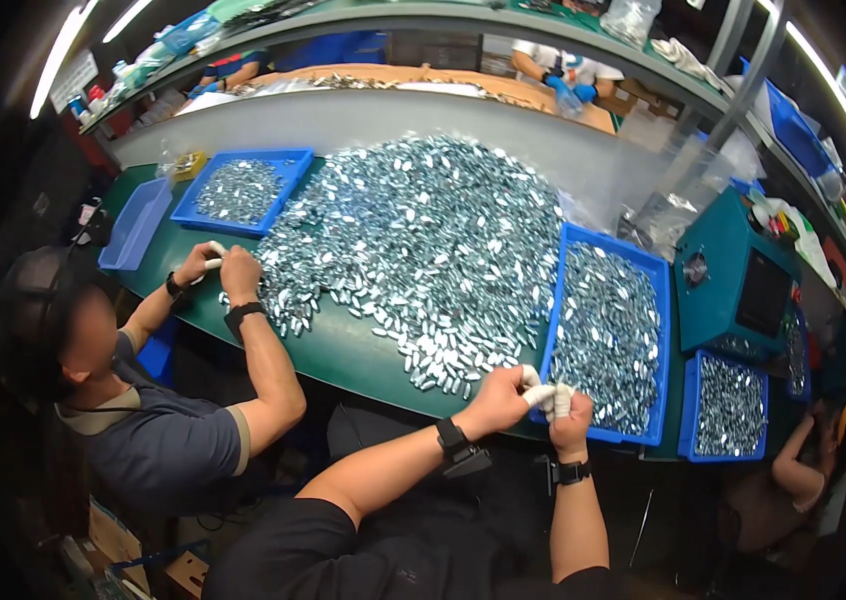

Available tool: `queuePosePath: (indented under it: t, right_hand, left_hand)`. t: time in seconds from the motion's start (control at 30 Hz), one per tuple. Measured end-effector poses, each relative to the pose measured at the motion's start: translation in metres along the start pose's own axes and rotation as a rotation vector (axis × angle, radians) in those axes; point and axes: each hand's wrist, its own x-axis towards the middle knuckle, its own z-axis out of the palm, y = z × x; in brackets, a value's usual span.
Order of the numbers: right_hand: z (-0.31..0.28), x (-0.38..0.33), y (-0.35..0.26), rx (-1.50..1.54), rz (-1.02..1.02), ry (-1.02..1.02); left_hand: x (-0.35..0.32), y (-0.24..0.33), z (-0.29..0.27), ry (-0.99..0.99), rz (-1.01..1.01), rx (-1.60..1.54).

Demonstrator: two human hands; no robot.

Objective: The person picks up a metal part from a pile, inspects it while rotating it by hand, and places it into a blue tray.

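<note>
My left hand [500, 401] and my right hand [570, 424] meet at the near edge of the table, by the near left corner of a blue tray [664, 330]. White wraps cover some fingertips on both. The fingers are closed in a pinch, tips almost touching; whatever lies between them is hidden or too small to make out. Small shiny metal pieces [608, 330] fill that tray. Just beyond my left hand spreads a large heap of similar silvery, elongated metal pieces [433, 240], its near edge thinning out on the green tabletop [348, 345].
On the left a co-worker [158, 420] handles something small beside the heap. Another blue tray [288, 180] of pieces and a lilac-blue bin [138, 225] stand there. Rightward are a teal machine [738, 270] and a smaller blue tray [688, 410]. A metal shelf [423, 22] crosses overhead.
</note>
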Motion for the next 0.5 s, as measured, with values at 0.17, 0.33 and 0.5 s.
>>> queuePosePath:
  t: [0.17, 0.33, 0.5]
  right_hand:
    - [0.002, 0.005, 0.001, 0.020, 0.016, -0.005]
    - [0.000, 0.004, -0.006, 0.030, 0.030, -0.029]
    - [0.004, 0.002, -0.004, 0.069, 0.023, 0.015]
  left_hand:
    - [0.003, 0.007, -0.006, 0.006, 0.175, 0.140]
    - [0.005, 0.009, -0.007, -0.037, 0.235, 0.310]
    - [0.001, 0.015, -0.003, 0.016, 0.306, 0.202]
